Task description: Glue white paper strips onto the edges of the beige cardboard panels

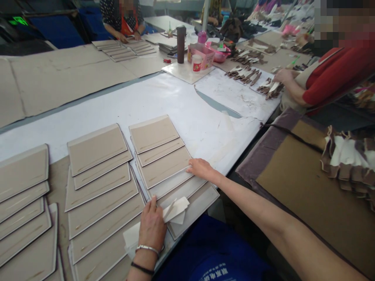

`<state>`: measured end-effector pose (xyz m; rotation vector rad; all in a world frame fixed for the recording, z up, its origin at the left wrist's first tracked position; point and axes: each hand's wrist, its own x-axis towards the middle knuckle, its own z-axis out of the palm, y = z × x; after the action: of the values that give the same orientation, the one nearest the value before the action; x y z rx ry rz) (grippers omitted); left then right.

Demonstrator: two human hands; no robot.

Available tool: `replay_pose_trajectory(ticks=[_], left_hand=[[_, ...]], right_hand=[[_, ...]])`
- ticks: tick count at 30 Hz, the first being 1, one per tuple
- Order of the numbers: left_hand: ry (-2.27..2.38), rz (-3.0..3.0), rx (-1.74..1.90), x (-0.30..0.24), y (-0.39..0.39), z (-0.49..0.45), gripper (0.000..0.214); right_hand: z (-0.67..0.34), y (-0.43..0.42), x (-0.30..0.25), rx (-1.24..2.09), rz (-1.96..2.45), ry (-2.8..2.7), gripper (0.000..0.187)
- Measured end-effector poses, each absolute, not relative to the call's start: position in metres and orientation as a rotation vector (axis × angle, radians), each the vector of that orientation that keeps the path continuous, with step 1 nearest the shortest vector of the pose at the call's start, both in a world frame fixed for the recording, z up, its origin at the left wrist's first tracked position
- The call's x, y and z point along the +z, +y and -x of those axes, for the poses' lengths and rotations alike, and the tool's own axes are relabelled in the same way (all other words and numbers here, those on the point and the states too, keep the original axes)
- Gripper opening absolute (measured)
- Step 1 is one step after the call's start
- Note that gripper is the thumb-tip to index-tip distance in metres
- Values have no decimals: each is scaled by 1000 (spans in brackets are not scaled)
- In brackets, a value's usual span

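Observation:
Flat beige panels with pale borders overlap in a column (164, 166) in front of me. My right hand (201, 169) reaches over from the right, its thumb and fingers closed on the right edge of one panel in this column. At the column's lower left, my left hand (151, 222) has its fingertips at a panel's edge. White paper strips (179, 210) stick out on both sides of the left hand, which appears closed over them. Thin brownish streaks run along several panels. The left palm is hidden.
More panels overlap in a middle column (99, 152) and a left column (23, 171). Beyond the white table sheet (123, 103) stand a dark flask (181, 45) and a pink basket (209, 58). A co-worker in a red sleeve (336, 74) handles brown-and-white pieces at right; another person works at the back.

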<state>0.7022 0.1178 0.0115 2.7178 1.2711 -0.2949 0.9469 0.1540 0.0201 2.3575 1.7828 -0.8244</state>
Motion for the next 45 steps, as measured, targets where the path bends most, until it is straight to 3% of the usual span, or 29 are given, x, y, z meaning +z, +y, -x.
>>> replay_pose_trajectory(ticks=[6,15,22,25,30,45], left_hand=[[1260,-2682,-325,13,120,-701,20],[1283,-2699,-303,11,119,-702,28],[1321,-2595,-343,13,119,-704,28],[1282,-2610,-296,8,119,-701,27],[1260,-2641,-210,0,119,-698,29],[1357,-2481,-334,19,119,-706,32]], right_hand=[[-946,152,17,-786,-2385,1723,31],[-950,155,21,-798,-2353,1713,26],[-938,136,31,-431,-2519,1642,26],[-919,115,25,-265,-2407,2028,27],[-891,94,-4,-445,-1871,2674,47],[-903,105,-19,-245,-2312,2229,46]])
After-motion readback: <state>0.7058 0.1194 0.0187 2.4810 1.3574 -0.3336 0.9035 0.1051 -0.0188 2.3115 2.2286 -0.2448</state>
